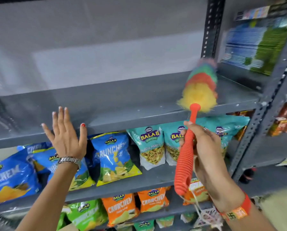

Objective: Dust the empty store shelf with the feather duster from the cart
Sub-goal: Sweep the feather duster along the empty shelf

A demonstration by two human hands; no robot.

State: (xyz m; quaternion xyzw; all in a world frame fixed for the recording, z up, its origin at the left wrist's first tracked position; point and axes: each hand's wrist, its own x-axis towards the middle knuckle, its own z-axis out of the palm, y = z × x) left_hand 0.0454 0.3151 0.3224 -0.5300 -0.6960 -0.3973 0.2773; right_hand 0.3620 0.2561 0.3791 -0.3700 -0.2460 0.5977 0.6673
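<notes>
The empty grey metal shelf [106,99] runs across the middle of the head view. My right hand [204,147] grips the ribbed orange handle of the feather duster [199,87]. Its fluffy yellow, orange and green head lies blurred on the right end of the shelf, near the dark slotted upright. My left hand [65,135] is open with fingers spread, palm facing the shelf's front edge at the left. A metal watch sits on that wrist.
Below the empty shelf stand blue snack bags [112,155] and teal snack bags [152,145]; orange and green bags [121,209] fill the lower shelves. A dark slotted post [211,27] and a neighbouring rack with stacked packets [256,45] stand to the right.
</notes>
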